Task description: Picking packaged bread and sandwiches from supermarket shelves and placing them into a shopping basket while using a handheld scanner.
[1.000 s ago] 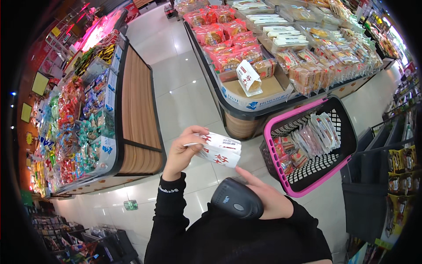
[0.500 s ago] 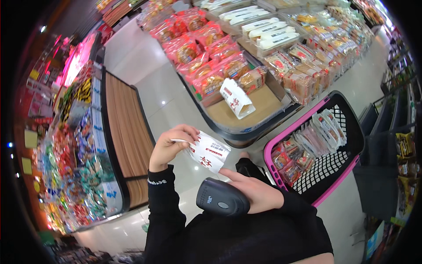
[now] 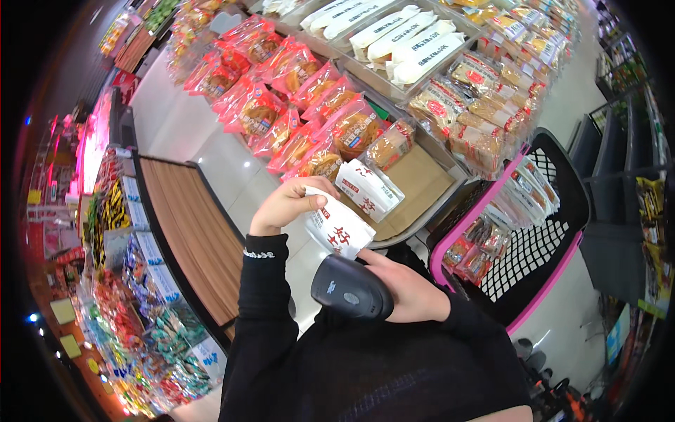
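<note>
Since a second ago the view has swung toward the bakery display, and the white packet with red lettering (image 3: 339, 231) has come lower and closer to the barcode scanner (image 3: 351, 288), now just above its head. The left hand (image 3: 287, 204) is closed on the packet's upper end, thumb and fingers pinching it so it hangs tilted, lower end toward the scanner. The right hand (image 3: 411, 292) is wrapped around the dark grey scanner, fingers curled about its body; whether a finger rests on a trigger cannot be told.

Behind the packet, a second white packet (image 3: 365, 190) lies on the brown cardboard floor of the display bin (image 3: 422, 184), beside rows of red-wrapped pastries (image 3: 295, 91). A pink-rimmed black shopping basket (image 3: 573, 211) sits to the right, holding several wrapped snack packs (image 3: 524, 193). A wooden-topped shelf unit (image 3: 204, 232) full of sweets stands to the left.

To scan well, my judgement is that the packet's printed code should face the scanner window squarely, with the film pulled flat so no crease or glare breaks the bars. Pinching by the top seam keeps fingers off the code. Holding packet and scanner slightly apart, rather than touching, should give a cleaner read.
</note>
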`<state>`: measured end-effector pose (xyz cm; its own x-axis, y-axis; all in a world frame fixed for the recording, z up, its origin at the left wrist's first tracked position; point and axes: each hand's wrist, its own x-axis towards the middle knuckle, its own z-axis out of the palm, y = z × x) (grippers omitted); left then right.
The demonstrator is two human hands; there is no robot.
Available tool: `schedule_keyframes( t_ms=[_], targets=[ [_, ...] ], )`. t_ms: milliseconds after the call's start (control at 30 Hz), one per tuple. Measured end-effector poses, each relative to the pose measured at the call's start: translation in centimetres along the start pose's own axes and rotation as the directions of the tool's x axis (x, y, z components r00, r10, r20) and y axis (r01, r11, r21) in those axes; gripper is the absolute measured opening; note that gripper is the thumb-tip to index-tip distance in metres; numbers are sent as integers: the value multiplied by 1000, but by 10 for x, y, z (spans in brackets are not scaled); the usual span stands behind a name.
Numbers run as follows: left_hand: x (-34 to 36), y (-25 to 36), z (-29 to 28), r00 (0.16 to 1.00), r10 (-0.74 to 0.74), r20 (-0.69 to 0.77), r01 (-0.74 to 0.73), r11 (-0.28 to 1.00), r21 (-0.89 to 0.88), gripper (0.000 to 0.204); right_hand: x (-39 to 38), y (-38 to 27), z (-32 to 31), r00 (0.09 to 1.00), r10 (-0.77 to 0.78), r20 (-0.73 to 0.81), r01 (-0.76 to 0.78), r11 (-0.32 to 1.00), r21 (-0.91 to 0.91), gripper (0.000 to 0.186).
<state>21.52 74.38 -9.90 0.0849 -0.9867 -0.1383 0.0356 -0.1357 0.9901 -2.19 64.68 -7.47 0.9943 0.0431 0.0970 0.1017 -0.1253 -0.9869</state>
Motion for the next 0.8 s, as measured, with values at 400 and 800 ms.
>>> schedule_keyframes(
  t_ms=[400, 800],
  targets=[
    [48, -27, -3, 990, -116, -83, 97, 974, -206, 15, 16, 12, 7, 816, 192, -545, -248, 968, -32, 60],
    [28, -62, -14, 964, 258, -68, -259, 966, -2, 17, 21, 20, 27, 843, 134, -521, -285, 932, -222, 57]
  ],
)
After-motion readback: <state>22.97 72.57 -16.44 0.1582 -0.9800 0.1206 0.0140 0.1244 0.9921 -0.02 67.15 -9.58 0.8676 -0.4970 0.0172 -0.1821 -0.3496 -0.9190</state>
